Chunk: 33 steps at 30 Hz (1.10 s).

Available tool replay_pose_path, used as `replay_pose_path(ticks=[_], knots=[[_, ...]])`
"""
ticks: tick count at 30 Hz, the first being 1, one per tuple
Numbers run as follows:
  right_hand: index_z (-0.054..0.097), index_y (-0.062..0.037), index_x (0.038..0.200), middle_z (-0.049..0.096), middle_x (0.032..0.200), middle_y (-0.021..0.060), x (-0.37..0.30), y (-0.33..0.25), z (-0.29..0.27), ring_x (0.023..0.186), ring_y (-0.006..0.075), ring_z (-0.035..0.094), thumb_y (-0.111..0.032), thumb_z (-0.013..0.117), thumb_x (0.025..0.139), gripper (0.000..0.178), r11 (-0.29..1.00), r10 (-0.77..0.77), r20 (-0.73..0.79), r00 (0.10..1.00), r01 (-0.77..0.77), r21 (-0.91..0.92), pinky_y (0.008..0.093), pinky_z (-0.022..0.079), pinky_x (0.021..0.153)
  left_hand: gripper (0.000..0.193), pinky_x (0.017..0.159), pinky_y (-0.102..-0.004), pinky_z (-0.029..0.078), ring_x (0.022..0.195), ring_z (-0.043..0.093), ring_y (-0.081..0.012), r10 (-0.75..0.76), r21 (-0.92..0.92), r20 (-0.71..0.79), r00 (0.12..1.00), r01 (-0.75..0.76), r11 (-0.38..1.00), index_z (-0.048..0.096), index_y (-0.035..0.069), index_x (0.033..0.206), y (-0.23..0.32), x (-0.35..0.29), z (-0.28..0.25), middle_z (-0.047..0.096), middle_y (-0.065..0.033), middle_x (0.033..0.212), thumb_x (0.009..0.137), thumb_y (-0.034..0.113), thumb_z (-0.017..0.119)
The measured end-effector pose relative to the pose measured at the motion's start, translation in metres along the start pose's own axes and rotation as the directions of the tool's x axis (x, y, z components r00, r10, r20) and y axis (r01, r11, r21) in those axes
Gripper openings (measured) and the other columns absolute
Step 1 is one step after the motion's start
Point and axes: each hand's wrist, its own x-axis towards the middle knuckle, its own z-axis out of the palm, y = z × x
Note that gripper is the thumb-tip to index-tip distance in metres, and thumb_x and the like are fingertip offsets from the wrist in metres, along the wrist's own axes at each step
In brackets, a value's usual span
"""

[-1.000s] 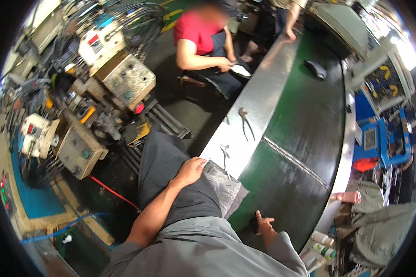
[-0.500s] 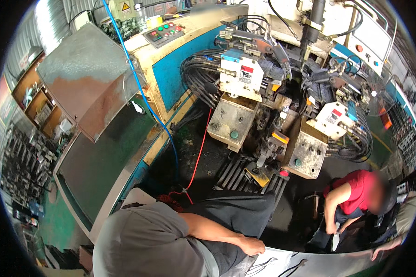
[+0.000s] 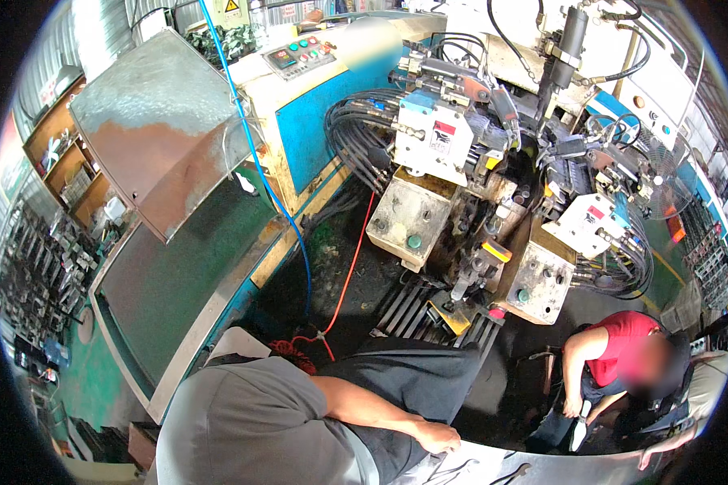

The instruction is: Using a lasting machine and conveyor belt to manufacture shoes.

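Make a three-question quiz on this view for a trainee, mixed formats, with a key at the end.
1. Multiple choice: where is the camera wearer's left hand?
a) on the control panel with the buttons
b) at the edge of the metal ledge
c) on the round fan

2. True or false: the co-worker at the lower right wears a red top.

3. Fill in the blank: the long hose or cable running down from the top edge, past the rusty metal hood, is ____ in colour.

Key: 1. b; 2. true; 3. blue
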Motion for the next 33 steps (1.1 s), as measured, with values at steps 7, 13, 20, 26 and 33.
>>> replay_pose_path(ticks=[7,13,20,26,33], knots=[[0.015,0.0040,0.171,0.061,0.149,0.0284,0.032,0.002,-0.016,0.077,0.0463,0.075,-0.065,0.081,0.084,0.130,1.000,0.009,0.102,0.995,-0.012,0.020,0.0703,0.058,0.075,0.013,0.063,-0.0540,0.052,0.070,0.065,-0.0416,-0.267,0.226,-0.307,0.914,0.342,0.912,0.069,-0.002,0.080,-0.013,-0.052,-0.129,0.070,-0.0279,0.081,0.078,0.010,0.064],[0.032,0.0008,0.169,0.060,0.150,0.0308,0.023,0.023,0.125,0.071,0.0384,0.073,-0.049,0.070,0.094,0.098,0.898,0.077,0.047,0.996,-0.048,-0.438,0.0606,0.057,0.063,0.035,0.091,-0.0407,0.061,0.103,0.076,-0.0353,-0.293,0.181,-0.689,0.663,0.549,0.816,0.075,-0.001,0.118,0.005,-0.155,-0.234,0.076,-0.0206,0.109,0.090,-0.012,0.057],[0.006,-0.0341,0.176,0.040,0.173,0.0165,0.052,-0.053,0.179,0.156,0.0443,0.037,-0.093,0.041,0.094,0.107,0.727,0.358,0.704,0.613,-0.656,0.203,0.0781,0.011,0.126,0.030,0.091,-0.0403,0.061,0.100,0.076,-0.0339,-0.376,0.162,-0.573,0.728,0.550,0.819,0.074,-0.004,0.117,-0.012,-0.115,-0.241,0.075,-0.0193,0.110,0.094,-0.012,0.057],[0.000,-0.0364,0.174,0.027,0.135,0.0712,0.040,-0.060,0.075,0.109,0.0674,0.068,-0.023,0.096,0.081,0.135,0.596,0.333,0.499,0.800,-0.588,0.547,0.0637,0.059,0.099,0.030,0.091,-0.0379,0.060,0.100,0.076,-0.0310,-0.395,0.118,-0.620,0.678,0.579,0.807,0.073,-0.005,0.115,-0.011,-0.130,-0.246,0.075,-0.0182,0.109,0.094,-0.014,0.055],[0.004,-0.0373,0.175,0.035,0.174,0.0200,0.026,-0.047,0.181,0.156,0.0440,0.038,-0.087,0.040,0.099,0.097,0.755,0.403,0.699,0.590,-0.647,0.110,0.0865,0.020,0.117,0.026,0.092,-0.0360,0.059,0.102,0.076,-0.0279,-0.409,0.023,-0.570,0.713,0.511,0.859,0.072,-0.006,0.115,-0.012,-0.083,-0.243,0.076,-0.0162,0.110,0.097,-0.012,0.055]])
